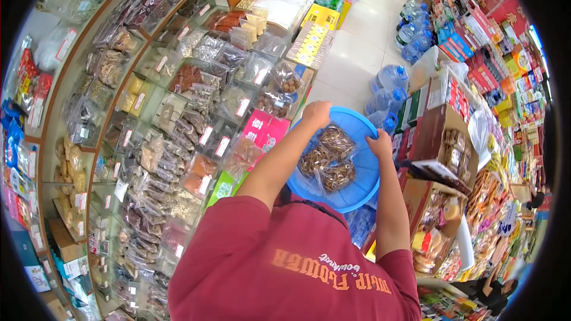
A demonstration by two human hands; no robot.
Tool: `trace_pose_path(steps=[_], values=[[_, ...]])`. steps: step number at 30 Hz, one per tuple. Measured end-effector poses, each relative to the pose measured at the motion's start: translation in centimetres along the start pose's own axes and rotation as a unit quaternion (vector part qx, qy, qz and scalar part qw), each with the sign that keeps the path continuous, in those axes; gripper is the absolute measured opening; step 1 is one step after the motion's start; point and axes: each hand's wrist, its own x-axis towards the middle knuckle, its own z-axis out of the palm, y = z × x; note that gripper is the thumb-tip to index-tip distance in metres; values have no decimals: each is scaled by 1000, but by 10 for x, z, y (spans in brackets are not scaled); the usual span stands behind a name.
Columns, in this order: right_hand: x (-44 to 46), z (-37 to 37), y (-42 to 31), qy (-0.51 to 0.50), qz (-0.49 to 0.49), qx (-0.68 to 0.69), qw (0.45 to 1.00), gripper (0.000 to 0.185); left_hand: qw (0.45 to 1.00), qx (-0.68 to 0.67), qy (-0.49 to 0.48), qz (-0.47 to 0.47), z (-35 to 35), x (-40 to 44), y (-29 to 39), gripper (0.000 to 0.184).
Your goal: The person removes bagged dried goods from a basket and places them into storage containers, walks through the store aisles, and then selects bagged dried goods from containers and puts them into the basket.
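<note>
Between left grip and right grip: blue basket, in front of the maroon shirt
Left grip: clasping the basket's far-left rim
Right grip: pinching the right rim
Inside basket: clear bags of brown dried goods, apart from both grips

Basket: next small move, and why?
Probably ease the basket left, level, toward the displayed packets: left hand and right hand both grip its rim, the bags inside could slide, and similar-looking bagged goods lie that side.
</note>
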Motion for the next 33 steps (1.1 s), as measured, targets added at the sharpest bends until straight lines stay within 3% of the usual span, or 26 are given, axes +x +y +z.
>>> trace_pose_path(steps=[4,11,17,26,33], values=[[37,0,0,-15,32,-51,998,35,1000,-12,3,27,11,41,-8,20],[103,-6,5,-37,58,-39,997,35,998,1,-55,5,17,123,-10,26],[187,1,27,-36,43,-28,998,37,998,17,-64,-10,15,204,-3,28],[358,-45,34,-18,9,29,999,35,998,47,-48,-3,-31,368,33,22],[450,-48,1,-73,-39,-7,997,33,997,4,-57,-47,-43,431,-10,25]])
